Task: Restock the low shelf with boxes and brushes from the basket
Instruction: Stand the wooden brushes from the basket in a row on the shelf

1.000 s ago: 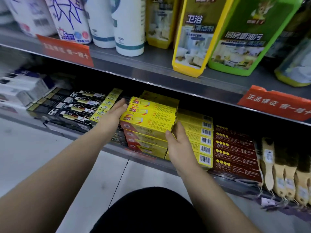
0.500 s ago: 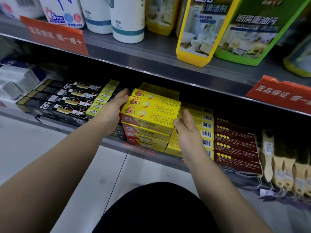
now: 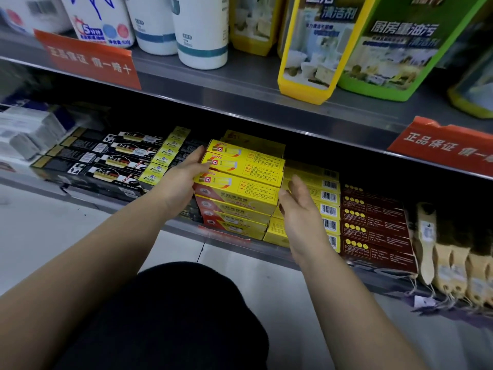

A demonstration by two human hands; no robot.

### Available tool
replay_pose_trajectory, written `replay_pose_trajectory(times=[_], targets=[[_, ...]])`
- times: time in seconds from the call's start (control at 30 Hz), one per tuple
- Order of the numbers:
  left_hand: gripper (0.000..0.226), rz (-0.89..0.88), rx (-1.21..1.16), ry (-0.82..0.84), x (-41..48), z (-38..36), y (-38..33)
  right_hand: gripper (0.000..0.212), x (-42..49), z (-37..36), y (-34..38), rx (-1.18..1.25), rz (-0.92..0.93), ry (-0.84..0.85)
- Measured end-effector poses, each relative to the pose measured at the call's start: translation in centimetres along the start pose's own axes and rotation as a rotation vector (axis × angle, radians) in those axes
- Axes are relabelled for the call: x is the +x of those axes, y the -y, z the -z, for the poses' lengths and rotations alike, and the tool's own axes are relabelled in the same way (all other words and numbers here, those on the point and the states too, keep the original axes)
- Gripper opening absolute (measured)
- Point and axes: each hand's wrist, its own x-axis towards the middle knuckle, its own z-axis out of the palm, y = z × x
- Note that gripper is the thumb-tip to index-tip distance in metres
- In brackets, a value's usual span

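while left hand [image 3: 179, 182] stays on yellow boxes [image 3: 246, 180], right hand [image 3: 301, 212] has lifted off.

A pale tiled floor [image 3: 66, 236] is seen, crossed by a dark joint [image 3: 200, 252]. A grey metal upper shelf [image 3: 240, 84] is fitted with red signs [image 3: 90, 62] on its front edge and is loaded with white bottles [image 3: 202, 30], a yellow bottle [image 3: 312, 49] and a green bottle [image 3: 400, 49]. The low shelf [image 3: 269, 249] beneath is shaded.

Stacked yellow boxes [image 3: 248, 180] carried red bands and red print. The black boxes [image 3: 106, 162] had gold ends. The dark red boxes [image 3: 373, 228] showed rows of yellow dots. The brushes [image 3: 450, 260] were tan-handled, dark-bristled. The shelf tags [image 3: 90, 61] were orange-red with white characters.
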Motion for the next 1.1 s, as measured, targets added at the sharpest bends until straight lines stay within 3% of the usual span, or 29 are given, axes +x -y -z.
replay_pose_trajectory(times=[0.2, 0.3, 0.4, 0.77, 0.93, 1.1], targets=[[0.048, 0.08, 0.01, 0.138, -0.5, 2.3, 2.1, 0.044, -2.3, 0.2, -1.9, 0.02, -0.021, -0.03], [0.071, 0.094, 0.022, 0.154, -1.2, 2.0, 2.8, 0.045, -2.8, -0.6, -2.4, -0.013, -0.018, -0.023], [0.089, -0.013, 0.267, 0.174, -1.8, 1.6, 3.1, 0.049, -2.9, -1.4, -2.6, -0.076, -0.028, 0.003], [0.072, -0.256, 0.604, -0.077, 0.0, 1.0, 4.1, 0.047, -1.2, -2.5, -2.2, -0.268, 0.037, -0.12], [0.06, -0.286, 0.59, -0.091, 0.0, 0.9, 4.3, 0.048, -1.4, -1.9, -2.5, -0.21, 0.018, -0.119], [0.07, -0.21, 0.477, -0.01, -0.5, 1.7, 3.7, 0.047, -3.1, -1.0, -2.9, -0.156, -0.057, -0.129]])
